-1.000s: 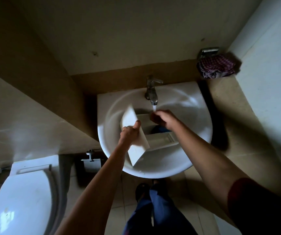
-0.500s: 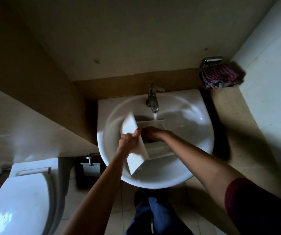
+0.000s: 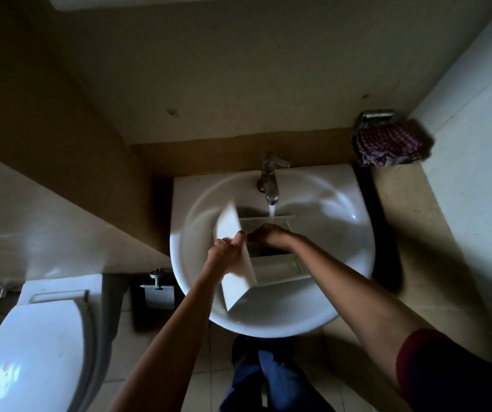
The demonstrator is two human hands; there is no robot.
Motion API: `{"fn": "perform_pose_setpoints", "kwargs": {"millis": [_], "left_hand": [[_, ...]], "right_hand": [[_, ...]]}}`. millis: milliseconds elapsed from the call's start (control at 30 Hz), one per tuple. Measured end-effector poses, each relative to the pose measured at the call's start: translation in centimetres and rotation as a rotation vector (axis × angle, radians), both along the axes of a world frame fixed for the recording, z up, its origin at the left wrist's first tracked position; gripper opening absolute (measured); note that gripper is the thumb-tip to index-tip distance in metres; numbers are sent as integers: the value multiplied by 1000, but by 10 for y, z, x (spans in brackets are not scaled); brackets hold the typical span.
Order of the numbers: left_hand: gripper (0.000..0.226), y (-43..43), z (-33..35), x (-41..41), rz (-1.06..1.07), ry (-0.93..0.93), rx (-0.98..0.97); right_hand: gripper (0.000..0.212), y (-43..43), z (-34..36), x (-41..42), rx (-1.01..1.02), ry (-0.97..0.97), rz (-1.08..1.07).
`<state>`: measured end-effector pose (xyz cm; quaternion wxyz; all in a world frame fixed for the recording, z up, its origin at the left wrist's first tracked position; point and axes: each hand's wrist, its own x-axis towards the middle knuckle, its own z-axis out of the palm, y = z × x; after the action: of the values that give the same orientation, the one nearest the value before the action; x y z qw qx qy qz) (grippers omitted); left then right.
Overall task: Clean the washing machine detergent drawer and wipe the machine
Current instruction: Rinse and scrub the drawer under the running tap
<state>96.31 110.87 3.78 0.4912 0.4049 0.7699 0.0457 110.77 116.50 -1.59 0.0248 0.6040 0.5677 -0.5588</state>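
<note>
A white detergent drawer point(image 3: 277, 270) lies in the white sink point(image 3: 340, 233), its flat front panel standing up on the left. My left hand point(image 3: 227, 252) grips that front panel, thumb up along its edge. Inside the drawer's compartment, just below the running water, my right hand point(image 3: 270, 236) reaches in with fingers bent downward. Whether it holds anything is hidden in the dark. Water streams from the metal tap point(image 3: 270, 185) onto the drawer's far end.
A checked cloth point(image 3: 387, 145) hangs on a holder at the upper right wall. A toilet point(image 3: 30, 352) with its lid down stands at the lower left. A metal paper holder point(image 3: 157, 288) is fixed below the sink's left side. My legs stand under the sink.
My right hand has moved from under the tap down into the drawer's compartment, closer to my left hand. The left hand keeps its grip on the front panel.
</note>
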Motion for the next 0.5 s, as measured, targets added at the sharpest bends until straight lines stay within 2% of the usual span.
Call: {"fn": "perform_pose_setpoints", "kwargs": {"millis": [100,200,267,333,400,433,500], "left_hand": [[61,0,10,2,56,-52,-31],[86,0,6,1,159,-151,-63],[60,-2,7,0,138,-223,-63],[40,-2,8,-1,98,-228,-58],[37,-1,8,-1,81,-207,-62],[36,-1,9,-1,77,-213,-71],[30,0,8,-1,84,-252,-94]], "right_hand": [[19,2,-13,12,21,198,-266],[25,8,-9,15,-73,397,-756],[13,14,0,11,-198,567,-1005],[17,22,6,6,-283,747,-1217],[26,24,14,0,-295,833,-1254],[28,24,16,-1,-293,823,-1181],[31,17,23,0,-239,682,-870]]}}
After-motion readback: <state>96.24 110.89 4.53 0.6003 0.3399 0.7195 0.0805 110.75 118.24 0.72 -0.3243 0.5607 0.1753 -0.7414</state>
